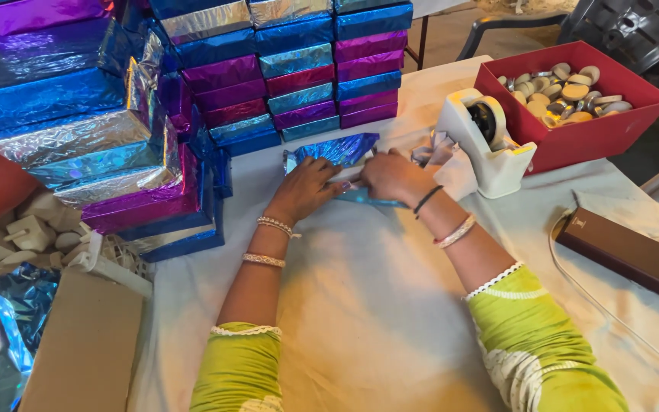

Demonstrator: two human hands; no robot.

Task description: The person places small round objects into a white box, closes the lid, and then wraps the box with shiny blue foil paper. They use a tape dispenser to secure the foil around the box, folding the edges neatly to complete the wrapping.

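Note:
A small box half wrapped in shiny blue foil paper [337,150] lies on the cloth-covered table [360,305] in front of me. My left hand [308,185] presses flat on its near left side, fingers spread over the foil. My right hand [392,175] grips the box's right end, fingers curled over the folded foil. Both wrists wear bangles. The box's body is mostly hidden under my hands.
Stacks of foil-wrapped boxes [299,69] in blue, purple and silver stand at the back and left. A white tape dispenser [486,141] sits right of my hands, a red tray of round pieces [573,99] behind it. A brown box [627,252] lies at right.

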